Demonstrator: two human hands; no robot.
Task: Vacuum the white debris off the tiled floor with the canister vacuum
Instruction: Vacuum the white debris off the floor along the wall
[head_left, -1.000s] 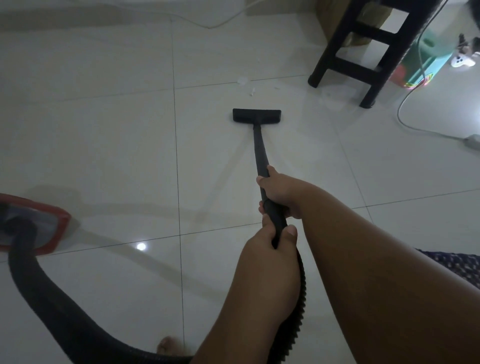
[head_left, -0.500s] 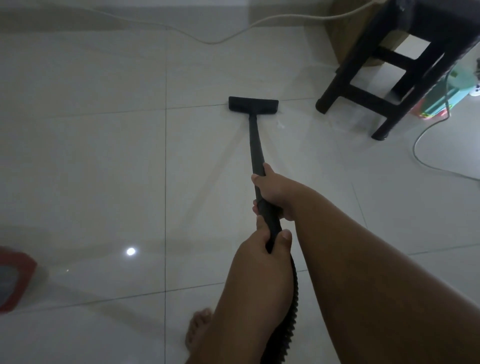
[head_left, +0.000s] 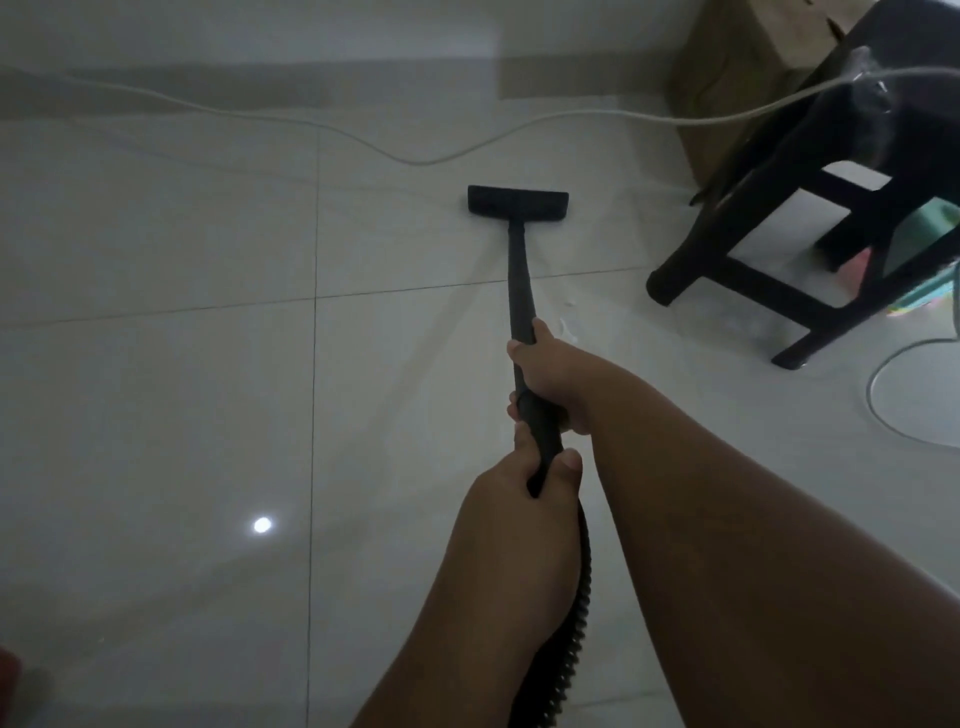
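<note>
A black vacuum wand (head_left: 521, 280) runs away from me to a flat black floor nozzle (head_left: 518, 201) lying on the pale tiled floor (head_left: 156, 395). My right hand (head_left: 553, 376) grips the wand higher up. My left hand (head_left: 524, 499) grips its lower end, where the ribbed black hose (head_left: 574, 618) begins. A few small white bits of debris (head_left: 565, 325) lie on the tile just right of the wand, close to my right hand. A red sliver of the canister (head_left: 8, 675) shows at the bottom left edge.
A black stool (head_left: 810, 218) stands at the right, near the nozzle. A white cable (head_left: 415, 158) trails across the floor beyond the nozzle and up over the stool. A brown cardboard box (head_left: 737, 67) stands behind the stool. Another cable loop (head_left: 883, 400) lies at the right edge.
The nozzle has been pushed forward past the tile joint where white bits lay. The view has followed forward, so the stool looks nearer and the red canister has slid almost out at the left.
</note>
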